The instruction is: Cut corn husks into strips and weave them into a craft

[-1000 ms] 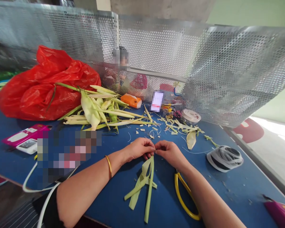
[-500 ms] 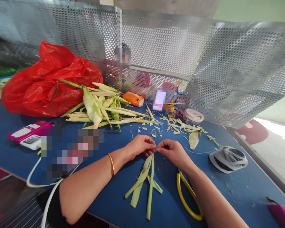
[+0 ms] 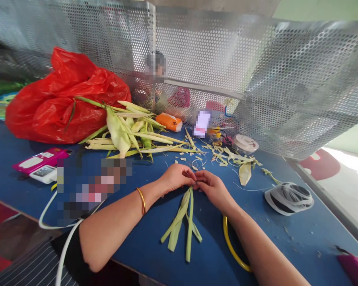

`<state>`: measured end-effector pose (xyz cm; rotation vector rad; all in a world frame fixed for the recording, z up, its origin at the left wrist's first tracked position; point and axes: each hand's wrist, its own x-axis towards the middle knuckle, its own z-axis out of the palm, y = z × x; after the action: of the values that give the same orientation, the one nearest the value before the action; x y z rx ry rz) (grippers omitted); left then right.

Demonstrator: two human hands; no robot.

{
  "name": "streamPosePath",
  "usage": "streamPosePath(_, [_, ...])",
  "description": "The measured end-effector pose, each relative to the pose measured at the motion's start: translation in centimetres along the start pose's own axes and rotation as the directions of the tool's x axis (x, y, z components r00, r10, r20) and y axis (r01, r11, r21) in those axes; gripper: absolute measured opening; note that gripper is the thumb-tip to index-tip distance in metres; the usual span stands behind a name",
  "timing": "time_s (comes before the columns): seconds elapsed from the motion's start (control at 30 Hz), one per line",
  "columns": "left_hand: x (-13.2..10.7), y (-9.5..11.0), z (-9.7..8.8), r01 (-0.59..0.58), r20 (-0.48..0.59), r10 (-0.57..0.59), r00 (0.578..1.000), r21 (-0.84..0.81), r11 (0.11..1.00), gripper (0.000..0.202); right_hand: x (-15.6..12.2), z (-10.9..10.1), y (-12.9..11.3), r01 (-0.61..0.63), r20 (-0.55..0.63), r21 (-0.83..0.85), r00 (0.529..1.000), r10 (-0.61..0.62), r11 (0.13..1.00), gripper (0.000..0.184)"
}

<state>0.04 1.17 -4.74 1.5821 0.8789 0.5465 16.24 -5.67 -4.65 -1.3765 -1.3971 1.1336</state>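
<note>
Green corn husk strips hang in a bundle over the blue table, their tops gathered at my fingertips. My left hand is closed in a pinch on the upper end of the bundle, and a gold bangle circles that wrist. Right beside it, the fingers of my right hand are pinched together at the same spot; what lies between them is too small to make out. A fine thread seems to cross the left fingers. Yellow-handled scissors lie partly hidden beneath my right forearm.
A pile of corn husks lies by a red plastic bag. Husk scraps, an orange tissue pack, a lit phone and a tape roll sit behind the hands. A thread spool stands right; perforated metal panels border the back.
The view has shifted slightly. My right fingers have closed in nearer to the left ones at the husk tops. Less of the scissors shows under my right forearm.
</note>
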Motion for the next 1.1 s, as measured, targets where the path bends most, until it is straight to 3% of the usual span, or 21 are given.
streamPosePath(0.17, [0.1,0.0,-0.3,-0.087,0.016,0.086,0.996,0.148,0.985,0.011,-0.1,0.1,0.6,0.109,0.016,-0.17,0.994,-0.108,0.979,0.023])
streamPosePath(0.37, [-0.8,1.4,0.1,-0.224,-0.037,0.267,0.963,0.44,0.87,0.015,-0.5,0.0,0.0,0.136,-0.012,-0.395,0.988,-0.153,0.909,0.028])
streamPosePath(0.6, [-1.3,1.3,0.6,-0.173,-0.083,0.316,0.945,0.693,0.7,0.023,-0.6,0.1,0.0,0.133,-0.019,-0.514,0.986,-0.167,0.847,0.025])
streamPosePath(0.77, [-1.2,1.1,0.8,-0.14,-0.098,0.3,0.949,0.721,0.678,0.02,-0.5,0.1,0.5,0.154,-0.005,-0.451,0.985,-0.174,0.879,0.026])
streamPosePath(0.87, [-1.1,1.1,0.8,-0.147,-0.115,0.305,0.945,0.685,0.714,0.019,-0.3,0.0,0.6,0.137,-0.051,-0.382,0.984,-0.169,0.914,0.022])
streamPosePath(1.0, [-1.1,1.1,0.9,-0.172,-0.154,0.323,0.934,0.598,0.783,0.013,0.0,-0.1,0.6,0.06,-0.129,-0.221,0.988,-0.09,0.973,0.02])
streamPosePath(1.1, [-1.1,1.1,1.1,-0.192,-0.163,0.343,0.925,0.578,0.793,0.011,0.1,-0.1,0.5,0.026,-0.119,-0.073,0.992,-0.034,0.997,0.021])
